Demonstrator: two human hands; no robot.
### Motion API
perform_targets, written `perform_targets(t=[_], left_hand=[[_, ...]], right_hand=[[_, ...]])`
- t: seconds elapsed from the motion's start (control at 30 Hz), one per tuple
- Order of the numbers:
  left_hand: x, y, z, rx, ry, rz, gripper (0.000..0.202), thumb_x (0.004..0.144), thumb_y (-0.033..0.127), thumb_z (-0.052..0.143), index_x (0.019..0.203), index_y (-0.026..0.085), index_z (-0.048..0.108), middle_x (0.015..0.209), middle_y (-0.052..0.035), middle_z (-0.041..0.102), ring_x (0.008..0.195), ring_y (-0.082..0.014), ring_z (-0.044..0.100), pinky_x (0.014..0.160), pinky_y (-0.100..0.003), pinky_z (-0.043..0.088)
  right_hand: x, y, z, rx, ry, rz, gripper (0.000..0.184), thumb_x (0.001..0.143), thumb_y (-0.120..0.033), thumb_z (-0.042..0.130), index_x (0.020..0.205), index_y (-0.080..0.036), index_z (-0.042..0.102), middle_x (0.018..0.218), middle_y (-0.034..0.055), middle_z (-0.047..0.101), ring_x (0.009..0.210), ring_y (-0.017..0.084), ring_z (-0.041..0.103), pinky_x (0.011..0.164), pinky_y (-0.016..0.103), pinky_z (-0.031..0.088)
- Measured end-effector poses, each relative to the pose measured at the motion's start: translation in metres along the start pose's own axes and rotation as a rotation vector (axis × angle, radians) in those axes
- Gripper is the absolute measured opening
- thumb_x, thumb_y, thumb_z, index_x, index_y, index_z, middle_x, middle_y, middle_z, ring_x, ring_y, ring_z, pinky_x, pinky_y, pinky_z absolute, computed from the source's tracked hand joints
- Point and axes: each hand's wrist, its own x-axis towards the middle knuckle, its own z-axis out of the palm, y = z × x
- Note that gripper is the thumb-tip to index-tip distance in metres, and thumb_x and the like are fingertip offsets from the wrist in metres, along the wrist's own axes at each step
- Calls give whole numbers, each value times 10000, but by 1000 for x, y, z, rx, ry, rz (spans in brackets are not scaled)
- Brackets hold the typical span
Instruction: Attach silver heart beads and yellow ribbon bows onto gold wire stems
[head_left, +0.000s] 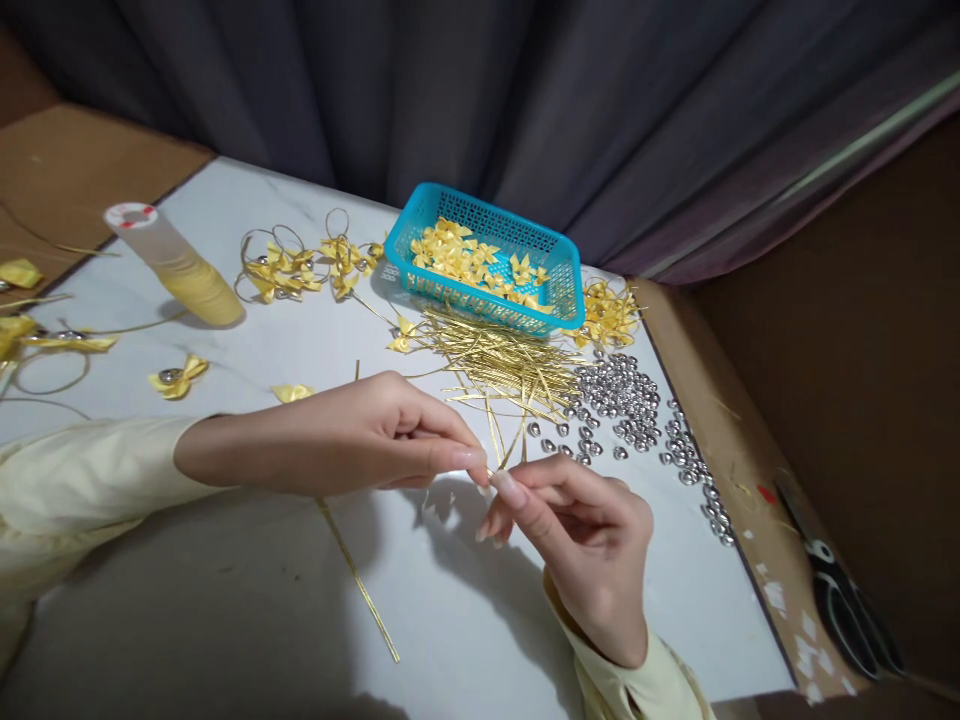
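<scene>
Near the middle of the table, my left hand [360, 440] and my right hand [589, 540] meet fingertip to fingertip. Each pinches a thin gold cord [491, 474], and only a short bit shows between the thumbs. Two gold strands rise in a V just beyond the fingertips; whether they belong to the held cord I cannot tell. Past my hands lies a heap of gold cords [502, 360]. Another gold strand [360, 582] lies below my left wrist, and a yellow ribbon bow [292, 393] shows just beyond that wrist.
Behind the heap stands a blue basket [566, 285] with yellow bows. Silver bells or beads [622, 395] spread to the right. Bows with cord loops [281, 270] lie at the back left, near a ribbon-wound tube [184, 265]. Scissors [847, 610] rest by the right edge.
</scene>
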Motion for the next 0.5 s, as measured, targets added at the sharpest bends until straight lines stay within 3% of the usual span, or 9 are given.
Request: perform_targets(t=[0.23,0.37,0.5], left_hand=[[-2,0,6,382,142,97,277,911,271,480,849,172,731,636,45,593,564,-64,435,515,-133,310],[-4,-4,11,510,189,220,311,946,253,431,844,152,707,650,49,607,569,-58,442,557,-130,323],[-3,-6,11,562,207,253,321,965,264,416,869,132,692,649,44,589,594,-62,468,573,-135,328]], right_hand=[[-4,-2,3,-211,25,-150,138,833,-86,624,742,-187,651,544,-12,658,432,113,588,446,228,458],[-9,4,8,-489,108,-359,173,793,-29,614,836,-194,642,597,14,644,487,144,583,457,270,446],[-14,14,11,-662,173,-514,320,764,-8,637,1017,-202,630,632,27,637,510,163,555,478,297,453]])
